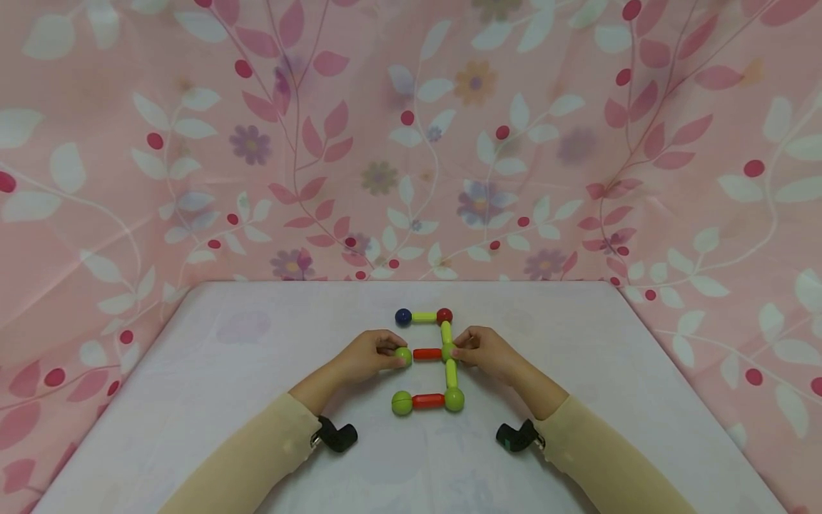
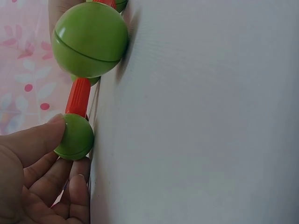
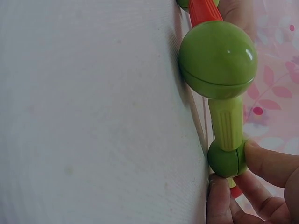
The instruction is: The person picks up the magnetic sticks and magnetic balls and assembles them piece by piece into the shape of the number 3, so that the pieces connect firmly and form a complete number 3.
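Note:
My left hand [image 1: 367, 357] pinches a green ball [image 1: 402, 356] between thumb and fingers, right at the left end of a short red rod [image 1: 427, 354]. At that rod's other end, a second green ball [image 3: 224, 159] is pinched by my right hand [image 1: 488, 352]. From this ball, one yellow-green rod [image 1: 446, 333] runs away to a red ball [image 1: 444, 315], and another yellow-green rod [image 1: 452, 375] comes nearer to a green corner ball [image 1: 454, 400]. The left wrist view shows the left thumb [image 2: 42, 137] against its ball.
At the far end, a yellow-green rod [image 1: 424, 317] links the red ball to a dark blue ball [image 1: 403, 316]. Along the near side, a red rod [image 1: 428, 401] joins the corner ball to another green ball [image 1: 402, 402]. Everything lies on a white-covered table [image 1: 257, 428] before a pink floral cloth [image 1: 385, 178].

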Tool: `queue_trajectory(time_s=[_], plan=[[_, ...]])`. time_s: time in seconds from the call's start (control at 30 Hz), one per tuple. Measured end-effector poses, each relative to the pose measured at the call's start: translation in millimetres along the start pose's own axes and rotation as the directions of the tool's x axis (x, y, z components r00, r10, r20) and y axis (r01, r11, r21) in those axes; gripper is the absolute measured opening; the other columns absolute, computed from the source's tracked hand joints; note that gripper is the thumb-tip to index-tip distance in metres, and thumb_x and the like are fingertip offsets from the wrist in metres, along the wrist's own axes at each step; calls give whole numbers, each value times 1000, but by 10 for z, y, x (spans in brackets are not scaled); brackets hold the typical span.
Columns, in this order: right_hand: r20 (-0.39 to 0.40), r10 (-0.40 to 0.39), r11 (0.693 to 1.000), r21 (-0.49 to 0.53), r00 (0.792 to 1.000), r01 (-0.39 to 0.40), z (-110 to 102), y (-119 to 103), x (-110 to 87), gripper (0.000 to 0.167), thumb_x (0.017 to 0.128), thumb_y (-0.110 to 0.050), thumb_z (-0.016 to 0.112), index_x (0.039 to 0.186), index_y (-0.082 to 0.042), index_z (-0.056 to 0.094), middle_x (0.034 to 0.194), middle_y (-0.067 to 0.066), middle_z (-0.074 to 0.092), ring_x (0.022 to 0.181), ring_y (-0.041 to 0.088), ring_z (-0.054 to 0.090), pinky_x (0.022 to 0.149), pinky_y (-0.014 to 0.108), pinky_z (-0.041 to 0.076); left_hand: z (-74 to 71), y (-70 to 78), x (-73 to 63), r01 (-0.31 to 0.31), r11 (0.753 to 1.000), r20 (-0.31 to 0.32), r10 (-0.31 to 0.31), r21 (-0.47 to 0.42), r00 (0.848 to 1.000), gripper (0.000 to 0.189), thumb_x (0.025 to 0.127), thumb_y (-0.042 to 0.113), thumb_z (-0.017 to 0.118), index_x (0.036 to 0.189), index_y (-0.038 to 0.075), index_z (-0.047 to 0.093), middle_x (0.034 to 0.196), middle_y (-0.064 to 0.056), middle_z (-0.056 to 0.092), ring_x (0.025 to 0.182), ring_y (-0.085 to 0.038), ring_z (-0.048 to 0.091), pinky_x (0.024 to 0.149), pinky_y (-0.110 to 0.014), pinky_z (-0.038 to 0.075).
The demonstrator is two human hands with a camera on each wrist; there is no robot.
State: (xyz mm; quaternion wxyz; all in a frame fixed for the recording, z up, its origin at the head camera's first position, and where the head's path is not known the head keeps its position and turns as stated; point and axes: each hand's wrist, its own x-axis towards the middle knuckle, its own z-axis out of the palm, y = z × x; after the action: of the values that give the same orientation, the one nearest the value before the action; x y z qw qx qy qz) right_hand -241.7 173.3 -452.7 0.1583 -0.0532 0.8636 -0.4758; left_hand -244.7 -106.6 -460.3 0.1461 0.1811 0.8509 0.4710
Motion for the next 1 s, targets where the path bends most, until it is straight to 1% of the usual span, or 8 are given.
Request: queue_trajectory(time_s=[0.17,0.27,0.4,0.6,0.83,1.0], plan=[[-5,5,1000,-11,1000,-5,5,-10,4,20,94,-19,71,107,-5,66,94,6,67,80,17,58,71,30,49,4,-32,24,-12,1000,-2,12,-6,1000,27,91,16,76,116,10,70,110,1,70,106,-16,62,96,-38,50],[-5,10,1000,-6,1000,-10,7,-13,1,20,94,-19,72,107,-5,66,94,6,67,81,17,58,72,30,49,10,-39,26,-28,1000,-5,28,-14,1000,28,91,14,75,118,8,69,112,-2,70,109,-19,63,98,-40,49],[-4,10,1000,-3,1000,-10,7,-22,-9,20,94,-19,72,107,-5,66,94,6,67,81,17,58,72,31,49,14,-32,18,-26,1000,-8,26,-9,1000,28,92,15,74,119,7,69,114,-3,69,109,-20,63,98,-39,49],[2,4,1000,3,1000,-4,16,-17,-4,20,93,-18,73,106,-4,66,94,6,67,81,17,59,72,30,49,21,-20,-7,-5,1000,-23,5,15,1000,31,92,16,74,122,8,69,113,1,69,105,-16,62,94,-37,50],[12,22,1000,19,1000,-22,12,-26,1,20,93,-20,73,106,-6,66,93,6,67,82,17,59,72,30,50,3,-32,-48,28,1000,-35,-28,1,999,29,93,16,73,120,10,69,114,0,68,104,-16,63,93,-35,52],[15,17,1000,13,1000,-17,-8,-32,-21,22,94,-22,72,108,-7,67,93,6,66,82,18,59,74,31,50,-34,-65,-109,46,999,-77,-44,19,996,24,94,16,72,118,12,69,114,0,68,103,-16,63,92,-36,52]])
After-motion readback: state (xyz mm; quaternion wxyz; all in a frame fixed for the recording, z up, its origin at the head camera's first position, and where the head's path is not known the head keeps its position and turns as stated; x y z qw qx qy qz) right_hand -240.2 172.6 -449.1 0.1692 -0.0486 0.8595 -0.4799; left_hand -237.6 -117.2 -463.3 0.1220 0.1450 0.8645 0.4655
